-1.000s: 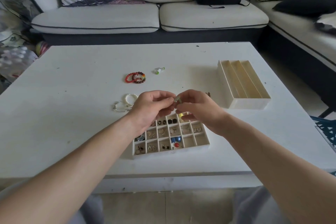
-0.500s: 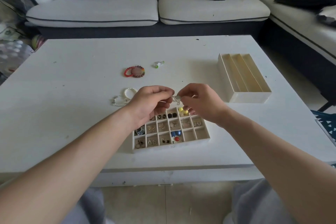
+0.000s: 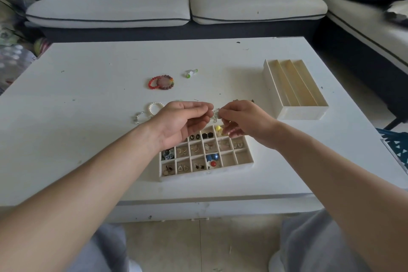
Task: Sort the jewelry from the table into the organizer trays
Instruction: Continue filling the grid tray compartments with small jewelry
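The white table (image 3: 88, 139) carries everything, and the work sits at its near middle where both arms reach without stretching. Off to the right stands the long tray (image 3: 300, 112), three bare channels running away from us; we judge it is meant for the bracelets, none of which is in it yet. The grid tray (image 3: 220, 170) lies right under the hands, so a small piece has only a short drop into a cell. Most of its cells already hold earrings and studs, while two at the near right corner are bare.

The left hand (image 3: 178, 121) and right hand (image 3: 247, 119) meet above the far edge of the grid tray, palms turned toward each other, wrists raised off the table. Both have thumb and forefinger closed on the small silvery piece (image 3: 216, 114) held up between them, the other fingers loosely curled. We take this two-handed pinch to mean the piece is being untangled or examined before it is dropped, though it is too small to make out.

Unsorted on the table beyond the hands are the red bead bracelets (image 3: 161, 82), the pearl bracelet (image 3: 154, 107) just beside the left hand, a silver bracelet (image 3: 139, 117) next to it, and a green-tipped trinket (image 3: 191, 73) farther back.
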The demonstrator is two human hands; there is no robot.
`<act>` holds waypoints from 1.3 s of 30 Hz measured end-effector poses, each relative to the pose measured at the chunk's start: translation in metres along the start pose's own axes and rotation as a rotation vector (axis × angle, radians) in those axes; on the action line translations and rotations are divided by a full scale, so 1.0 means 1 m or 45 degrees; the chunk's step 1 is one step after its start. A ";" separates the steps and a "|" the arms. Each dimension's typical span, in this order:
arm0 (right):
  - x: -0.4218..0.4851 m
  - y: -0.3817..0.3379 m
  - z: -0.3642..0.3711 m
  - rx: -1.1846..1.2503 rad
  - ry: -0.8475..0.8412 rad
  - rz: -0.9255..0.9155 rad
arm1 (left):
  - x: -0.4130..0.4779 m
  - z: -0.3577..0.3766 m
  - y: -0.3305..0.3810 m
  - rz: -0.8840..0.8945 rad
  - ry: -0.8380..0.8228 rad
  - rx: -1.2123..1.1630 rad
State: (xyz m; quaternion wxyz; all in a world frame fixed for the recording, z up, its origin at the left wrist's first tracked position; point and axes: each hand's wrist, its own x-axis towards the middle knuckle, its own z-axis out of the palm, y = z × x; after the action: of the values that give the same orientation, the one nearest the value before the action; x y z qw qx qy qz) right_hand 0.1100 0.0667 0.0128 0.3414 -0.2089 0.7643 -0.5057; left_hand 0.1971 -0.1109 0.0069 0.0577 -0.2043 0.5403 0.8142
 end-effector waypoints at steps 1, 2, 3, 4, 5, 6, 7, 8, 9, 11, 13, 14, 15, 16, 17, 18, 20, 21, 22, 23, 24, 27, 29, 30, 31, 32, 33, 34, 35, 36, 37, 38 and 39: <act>0.000 0.000 -0.001 0.005 -0.011 0.003 | 0.000 0.000 -0.001 0.004 0.022 0.024; 0.000 0.001 -0.001 0.001 -0.025 0.007 | 0.000 0.000 -0.002 0.010 0.042 0.060; 0.000 0.002 -0.002 -0.012 -0.040 0.014 | 0.001 0.000 -0.004 0.021 0.061 0.109; 0.000 0.004 -0.003 -0.031 -0.056 0.022 | 0.001 0.000 -0.005 0.033 0.081 0.164; 0.001 0.005 -0.003 -0.053 -0.068 0.031 | 0.001 0.001 -0.007 0.051 0.106 0.226; 0.001 0.006 -0.004 -0.075 -0.074 0.042 | 0.002 0.002 -0.009 0.070 0.133 0.280; 0.002 0.008 -0.004 -0.096 -0.075 0.052 | 0.002 0.003 -0.011 0.089 0.157 0.320; 0.002 0.009 -0.005 -0.117 -0.070 0.063 | 0.003 0.005 -0.013 0.102 0.173 0.333; 0.002 0.010 -0.006 -0.138 -0.061 0.075 | 0.003 0.006 -0.015 0.109 0.181 0.322; 0.002 0.012 -0.008 -0.177 -0.040 0.097 | 0.005 0.010 -0.019 0.106 0.184 0.295; 0.002 0.015 -0.009 -0.230 -0.021 0.119 | 0.005 0.014 -0.022 0.096 0.189 0.297; 0.003 0.016 -0.009 -0.270 -0.009 0.127 | 0.006 0.016 -0.024 0.088 0.196 0.298; 0.003 0.018 -0.010 -0.313 0.001 0.131 | 0.006 0.017 -0.025 0.083 0.202 0.304; 0.004 0.021 -0.011 -0.359 0.006 0.131 | 0.006 0.018 -0.028 0.078 0.206 0.324; 0.004 0.022 -0.012 -0.415 0.006 0.128 | 0.007 0.018 -0.030 0.079 0.207 0.367; 0.003 0.025 -0.013 -0.488 -0.001 0.128 | 0.007 0.019 -0.032 0.081 0.203 0.434; 0.003 0.030 -0.014 -0.651 -0.030 0.134 | 0.008 0.020 -0.037 0.095 0.190 0.601; 0.003 0.034 -0.014 -0.717 -0.046 0.143 | 0.009 0.021 -0.041 0.098 0.183 0.679; 0.003 0.037 -0.014 -0.772 -0.057 0.151 | 0.010 0.022 -0.044 0.100 0.178 0.749; 0.004 0.040 -0.013 -0.821 -0.067 0.159 | 0.010 0.024 -0.047 0.103 0.174 0.822; 0.004 0.042 -0.012 -0.867 -0.079 0.171 | 0.011 0.025 -0.050 0.109 0.169 0.910; 0.007 0.051 -0.010 -0.989 -0.104 0.218 | 0.011 0.029 -0.057 0.141 0.145 1.177; 0.010 0.055 -0.008 -1.058 -0.088 0.228 | 0.011 0.031 -0.060 0.171 0.135 1.283; 0.010 0.057 -0.007 -1.087 -0.077 0.229 | 0.012 0.032 -0.062 0.191 0.135 1.349; 0.011 0.057 -0.006 -1.115 -0.068 0.231 | 0.012 0.033 -0.063 0.208 0.136 1.417; 0.010 0.057 -0.005 -1.144 -0.062 0.233 | 0.012 0.033 -0.063 0.214 0.139 1.465; 0.010 0.057 -0.004 -1.174 -0.057 0.238 | 0.012 0.033 -0.064 0.213 0.140 1.491; 0.010 0.056 -0.003 -1.201 -0.052 0.240 | 0.012 0.033 -0.064 0.209 0.140 1.509; 0.010 0.057 -0.003 -1.226 -0.043 0.243 | 0.013 0.032 -0.064 0.206 0.141 1.527; 0.010 0.057 -0.001 -1.250 -0.030 0.243 | 0.013 0.032 -0.064 0.206 0.143 1.546; 0.010 0.058 0.001 -1.271 -0.018 0.248 | 0.012 0.032 -0.065 0.208 0.144 1.566; 0.010 0.057 0.003 -1.291 -0.006 0.253 | 0.012 0.032 -0.065 0.217 0.147 1.591; 0.010 0.058 0.005 -1.314 0.008 0.260 | 0.012 0.032 -0.066 0.229 0.149 1.623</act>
State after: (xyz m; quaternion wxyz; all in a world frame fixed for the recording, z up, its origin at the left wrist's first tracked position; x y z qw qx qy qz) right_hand 0.1086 0.0803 -0.0442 0.2395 -0.2730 0.9313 -0.0284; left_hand 0.1980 -0.0562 -0.0439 0.0696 -0.1280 0.9352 0.3227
